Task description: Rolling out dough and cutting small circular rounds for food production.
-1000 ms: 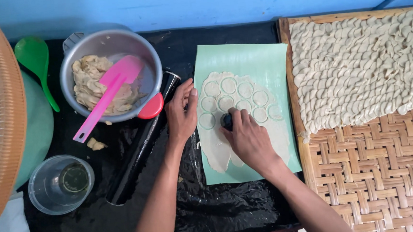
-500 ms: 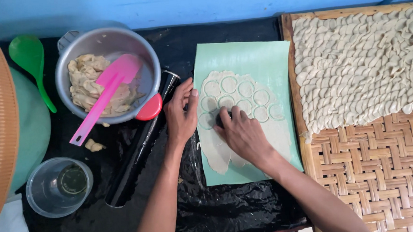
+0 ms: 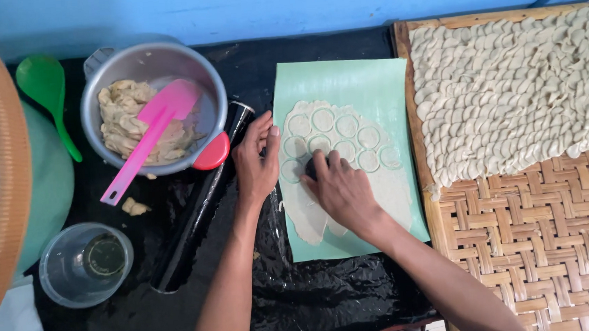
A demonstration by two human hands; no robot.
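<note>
Right hand (image 3: 340, 190) grip clamped on dark cutter (image 3: 310, 168) (mostly hidden); left hand (image 3: 257, 162) flat, steadying dough sheet (image 3: 377, 181).

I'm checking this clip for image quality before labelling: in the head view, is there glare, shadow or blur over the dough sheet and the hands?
Head view: even, soft light; the dough sheet and both hands, left hand and right hand, are sharp, with only faint shadows beneath them; glare shows on the crinkled black plastic and the metal bowl rim; the basket edge at far left looks soft.
</note>
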